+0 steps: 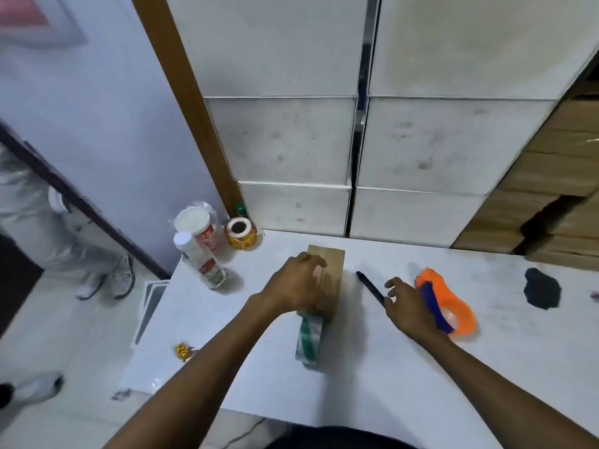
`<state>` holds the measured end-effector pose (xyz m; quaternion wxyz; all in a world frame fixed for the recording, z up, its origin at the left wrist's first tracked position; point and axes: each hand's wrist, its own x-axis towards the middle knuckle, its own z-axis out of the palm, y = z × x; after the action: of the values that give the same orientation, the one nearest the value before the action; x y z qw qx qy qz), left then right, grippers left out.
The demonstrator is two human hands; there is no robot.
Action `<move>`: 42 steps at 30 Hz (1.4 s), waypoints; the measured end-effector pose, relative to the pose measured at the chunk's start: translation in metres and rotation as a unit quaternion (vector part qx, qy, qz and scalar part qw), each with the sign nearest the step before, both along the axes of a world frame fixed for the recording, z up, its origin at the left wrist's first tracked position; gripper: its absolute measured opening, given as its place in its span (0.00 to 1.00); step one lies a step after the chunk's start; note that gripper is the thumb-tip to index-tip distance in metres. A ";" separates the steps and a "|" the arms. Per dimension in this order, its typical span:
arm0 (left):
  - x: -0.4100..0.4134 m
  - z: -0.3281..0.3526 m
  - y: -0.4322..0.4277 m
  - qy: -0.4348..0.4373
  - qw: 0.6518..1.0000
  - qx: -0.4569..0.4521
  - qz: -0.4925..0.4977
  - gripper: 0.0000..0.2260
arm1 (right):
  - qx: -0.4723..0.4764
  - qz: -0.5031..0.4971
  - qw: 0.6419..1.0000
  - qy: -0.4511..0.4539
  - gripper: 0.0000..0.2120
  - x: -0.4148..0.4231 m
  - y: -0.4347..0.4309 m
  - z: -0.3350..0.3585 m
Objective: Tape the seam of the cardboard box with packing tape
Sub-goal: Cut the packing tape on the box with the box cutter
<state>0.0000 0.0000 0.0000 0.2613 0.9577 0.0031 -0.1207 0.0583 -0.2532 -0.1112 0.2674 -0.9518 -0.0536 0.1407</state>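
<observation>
A small cardboard box (329,280) sits on the white bench (356,361), toward its far edge, its top seam running away from the viewer. The left hand (293,286) lies flat over the box's left flap, fingers spread and pressing, gripping nothing. A strip of green-and-white packing tape (309,338) trails from the box's near end onto the bench. The right hand (410,306) is half open with curled fingers, its outer side touching the orange tape dispenser (449,306) (blue handle); a dark pen (371,286) lies just beside its fingertips.
</observation>
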 end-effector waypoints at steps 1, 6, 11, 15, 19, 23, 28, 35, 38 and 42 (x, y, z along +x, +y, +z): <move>0.001 -0.002 -0.001 0.008 1.000 0.020 -0.012 0.25 | -0.006 -0.006 1.000 -0.008 0.14 0.001 0.001 -0.003; -0.007 -0.022 -0.002 0.046 0.996 0.057 -0.052 0.39 | -0.082 -0.002 0.997 0.005 0.20 0.005 0.012 -0.011; -0.028 -0.041 0.005 0.046 0.994 0.059 -0.074 0.43 | -0.114 0.014 0.993 0.011 0.20 0.011 0.013 -0.026; -0.041 -0.059 0.011 0.062 0.994 0.057 -0.067 0.48 | -0.134 0.027 0.991 -0.007 0.16 0.013 0.014 -0.038; -0.042 -0.068 0.015 0.076 0.994 0.038 -0.067 0.54 | -0.142 0.033 0.989 0.004 0.14 0.016 0.022 -0.052; -0.038 -0.073 0.016 0.070 0.995 0.032 -0.066 0.55 | -0.088 0.014 0.995 0.046 0.09 0.015 0.025 -0.055; -0.036 -0.082 0.018 0.065 0.996 0.008 -0.060 0.55 | 0.084 -0.035 0.995 0.044 0.05 -0.006 0.023 -0.037; -0.031 -0.086 0.021 0.043 0.997 -0.013 -0.056 0.51 | 0.260 -0.052 0.961 0.079 0.05 -0.030 0.021 0.006; -0.029 -0.085 0.021 0.036 0.998 -0.031 -0.048 0.48 | 0.331 -0.066 0.935 0.106 0.11 -0.035 0.024 0.024; -0.029 -0.087 0.023 0.043 0.996 -0.052 -0.056 0.49 | 0.385 -0.077 0.911 0.124 0.14 -0.041 0.029 0.046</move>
<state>-0.0292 0.0228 -0.0866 0.3036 0.9352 -0.0459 -0.1761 0.0175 -0.2245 -0.0648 0.6279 -0.7508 0.0029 0.2050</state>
